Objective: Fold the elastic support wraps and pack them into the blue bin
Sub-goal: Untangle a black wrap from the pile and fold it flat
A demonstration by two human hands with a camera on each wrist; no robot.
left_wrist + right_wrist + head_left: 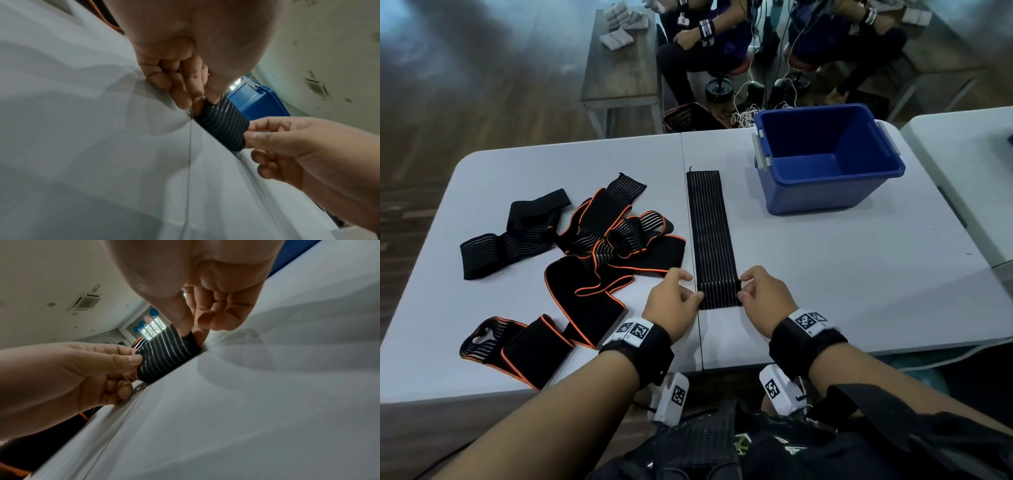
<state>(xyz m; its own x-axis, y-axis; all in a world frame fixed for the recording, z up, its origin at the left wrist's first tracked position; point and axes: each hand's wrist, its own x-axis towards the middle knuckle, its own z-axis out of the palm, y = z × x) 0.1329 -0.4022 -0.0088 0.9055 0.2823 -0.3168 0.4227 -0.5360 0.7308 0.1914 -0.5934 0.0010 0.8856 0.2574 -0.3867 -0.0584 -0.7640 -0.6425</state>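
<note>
A long black ribbed elastic wrap [709,233] lies stretched straight along the middle of the grey table [842,274], its far end near the blue bin [825,161]. Its near end is turned over into a short fold [223,123] [166,356]. My left hand [678,298] pinches the fold's left edge between thumb and fingers. My right hand [760,291] pinches the right edge the same way. The bin stands with nothing visible inside, at the back right.
A tangled heap of black wraps with orange trim [599,246] covers the table's left half, with another folded piece [517,346] near the front left edge. Seated people and a wooden bench [619,68] are beyond the table. A second table [969,154] adjoins on the right.
</note>
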